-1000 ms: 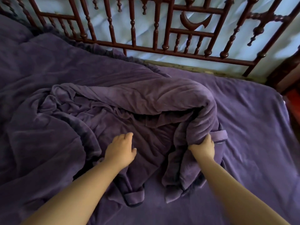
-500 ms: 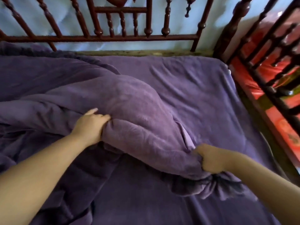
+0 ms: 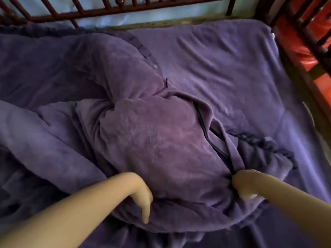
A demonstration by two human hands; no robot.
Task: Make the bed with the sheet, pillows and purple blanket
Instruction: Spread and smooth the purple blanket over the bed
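The thick purple blanket (image 3: 143, 140) lies bunched in a heap across the middle and left of the bed, with a dark zipper edge on its right side. My left hand (image 3: 143, 199) grips the blanket's near fold, fingers curled down over it. My right hand (image 3: 241, 185) is closed on the blanket's right edge by the zipper. The purple sheet (image 3: 232, 68) covers the mattress and shows flat on the right half. No pillows are in view.
A dark red wooden headboard with turned spindles (image 3: 125, 9) runs along the far side against a pale wall. A wooden side rail (image 3: 308, 33) stands at the right, with red fabric (image 3: 304, 51) behind it.
Both hands have pulled the blanket toward me and lower in view. My left hand shifted from the top of the fold to its near edge. The camera tilted down and right.
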